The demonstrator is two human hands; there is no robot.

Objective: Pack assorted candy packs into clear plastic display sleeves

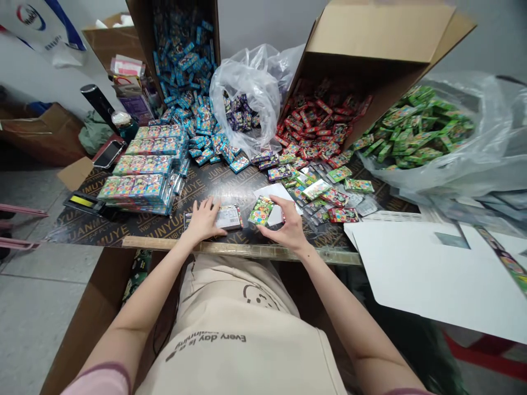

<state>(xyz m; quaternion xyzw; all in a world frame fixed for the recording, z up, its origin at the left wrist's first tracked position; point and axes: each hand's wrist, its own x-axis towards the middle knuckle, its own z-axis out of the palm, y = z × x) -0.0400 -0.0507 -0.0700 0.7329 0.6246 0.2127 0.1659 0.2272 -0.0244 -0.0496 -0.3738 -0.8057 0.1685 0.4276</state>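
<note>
My right hand point(289, 224) pinches a small green printed packet point(261, 210) by its right side, between thumb and fingers, just above the table. A white sheet point(276, 193) lies partly behind it. On the left, my left hand point(201, 220) rests with fingers stretched over a flat pack point(231, 217) that has a pale label-like top and dark edges. The hand covers that pack's left part. Right of my right hand lies a loose spread of green, red and silvery packets point(317, 189).
Stacked wrapped sets point(144, 186) stand at left, near a phone point(109, 154). Boxes of blue packets point(185, 55) and red packets point(315, 118) lie tipped behind, with bags of purple packets point(241, 112) and green packets point(420, 129). White card point(432, 269) overhangs the front right edge.
</note>
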